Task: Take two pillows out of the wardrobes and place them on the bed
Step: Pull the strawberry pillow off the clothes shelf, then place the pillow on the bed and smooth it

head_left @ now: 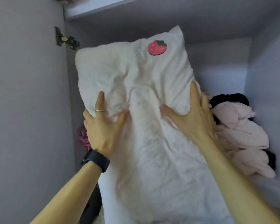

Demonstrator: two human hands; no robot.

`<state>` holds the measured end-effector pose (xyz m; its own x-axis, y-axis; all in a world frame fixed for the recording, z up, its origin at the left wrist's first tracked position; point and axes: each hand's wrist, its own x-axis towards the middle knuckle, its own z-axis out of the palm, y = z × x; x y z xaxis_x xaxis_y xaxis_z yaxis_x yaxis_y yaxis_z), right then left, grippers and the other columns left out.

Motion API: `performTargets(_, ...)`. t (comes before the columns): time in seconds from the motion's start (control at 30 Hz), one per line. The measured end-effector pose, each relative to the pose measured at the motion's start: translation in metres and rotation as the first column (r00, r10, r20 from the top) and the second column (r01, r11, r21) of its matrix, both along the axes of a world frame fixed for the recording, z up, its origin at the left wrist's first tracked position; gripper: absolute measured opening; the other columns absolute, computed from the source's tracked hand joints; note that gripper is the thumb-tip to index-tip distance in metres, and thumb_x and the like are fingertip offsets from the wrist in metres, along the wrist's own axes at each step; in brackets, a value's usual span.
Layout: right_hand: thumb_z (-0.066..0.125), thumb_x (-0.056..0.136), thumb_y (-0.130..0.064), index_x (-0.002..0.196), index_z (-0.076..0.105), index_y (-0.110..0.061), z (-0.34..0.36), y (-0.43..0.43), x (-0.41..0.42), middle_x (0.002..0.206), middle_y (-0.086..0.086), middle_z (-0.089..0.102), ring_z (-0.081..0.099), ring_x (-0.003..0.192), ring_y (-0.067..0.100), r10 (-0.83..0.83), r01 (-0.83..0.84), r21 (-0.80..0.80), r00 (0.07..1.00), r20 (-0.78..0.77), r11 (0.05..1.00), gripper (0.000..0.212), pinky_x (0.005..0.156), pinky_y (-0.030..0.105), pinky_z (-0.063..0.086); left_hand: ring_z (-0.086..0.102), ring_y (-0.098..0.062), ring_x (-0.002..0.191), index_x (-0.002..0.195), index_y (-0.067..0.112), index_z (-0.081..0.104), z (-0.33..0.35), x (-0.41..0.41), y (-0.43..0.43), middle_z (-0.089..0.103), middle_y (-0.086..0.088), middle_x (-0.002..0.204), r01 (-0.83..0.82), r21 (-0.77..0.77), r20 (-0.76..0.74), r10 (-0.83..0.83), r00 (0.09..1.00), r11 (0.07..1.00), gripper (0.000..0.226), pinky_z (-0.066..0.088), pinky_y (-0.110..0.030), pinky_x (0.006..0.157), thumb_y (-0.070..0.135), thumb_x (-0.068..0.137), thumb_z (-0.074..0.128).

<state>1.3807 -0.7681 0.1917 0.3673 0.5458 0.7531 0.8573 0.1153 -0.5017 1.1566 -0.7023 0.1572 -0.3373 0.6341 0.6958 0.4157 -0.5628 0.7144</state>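
Note:
A white pillow [145, 97] with a pink strawberry patch near its top stands tilted inside the open wardrobe [225, 50]. My left hand [103, 126], with a ring and a black wristband, grips its left edge, thumb on the front and other fingers wrapped behind. On the right edge, my right hand [192, 115] holds it the same way. The pillow's lower end runs down past the shelf edge toward me. No second pillow can be told apart in view.
A heap of pale pink and black clothes [242, 135] lies on the shelf right of the pillow. The open door [26, 102] with its hinge [66, 39] stands at left. Another shelf [103, 8] runs overhead. Something pink and colourful [83, 138] shows behind my left hand.

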Motion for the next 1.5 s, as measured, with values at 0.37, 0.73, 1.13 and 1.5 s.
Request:
performTargets(0.37, 0.08, 0.066, -0.065, 0.159, 0.017, -0.031, -0.157, -0.065, -0.141, 0.161, 0.001, 0.019, 0.018, 0.145, 0.001, 0.396, -0.291, 0.319, 0.851, -0.344, 0.902, 0.118, 0.116, 0.029, 0.025, 0.04, -0.035, 0.133, 0.146, 0.04, 0.038, -0.096, -0.133, -0.143, 0.039, -0.024, 0.143, -0.294, 0.247, -0.203, 0.346, 0.916, 0.923, 0.086, 0.045, -0.053, 0.104, 0.057, 0.073, 0.081)
performTargets(0.73, 0.073, 0.084, -0.054, 0.151, 0.034, 0.001, -0.206, -0.119, -0.297, 0.152, 0.019, 0.031, 0.032, 0.142, 0.008, 0.757, -0.605, 0.483, 0.615, -0.222, 0.633, 0.095, 0.116, 0.026, 0.029, 0.046, -0.042, 0.129, 0.14, 0.031, 0.043, -0.133, -0.273, -0.294, 0.042, -0.028, 0.137, -0.673, 0.305, -0.171, 0.734, 0.657, 0.673, 0.077, 0.044, -0.046, 0.108, 0.05, 0.076, 0.081)
performTargets(1.13, 0.085, 0.078, -0.041, 0.147, 0.043, -0.004, -0.252, -0.216, -0.488, 0.146, 0.012, 0.033, 0.032, 0.137, 0.013, 0.99, -0.923, 0.367, 0.083, -0.11, 0.118, 0.089, 0.116, 0.029, 0.028, 0.044, -0.032, 0.128, 0.149, 0.026, 0.038, -0.202, -0.365, -0.493, 0.044, -0.022, 0.13, -0.992, 0.067, -0.066, 0.992, 0.105, 0.11, 0.089, 0.029, -0.016, 0.11, 0.05, 0.073, 0.08)
performTargets(1.5, 0.085, 0.079, -0.031, 0.152, 0.037, -0.014, -0.347, -0.386, -0.547, 0.149, 0.021, 0.035, 0.034, 0.137, 0.019, 0.775, -0.811, -0.058, -0.532, -0.341, -0.582, 0.089, 0.11, 0.007, 0.021, 0.047, -0.03, 0.126, 0.149, 0.046, 0.029, -0.285, -0.277, -0.678, 0.045, -0.015, 0.137, -0.789, -0.302, -0.225, 0.845, -0.486, -0.535, 0.097, 0.036, -0.03, 0.102, 0.054, 0.069, 0.083)
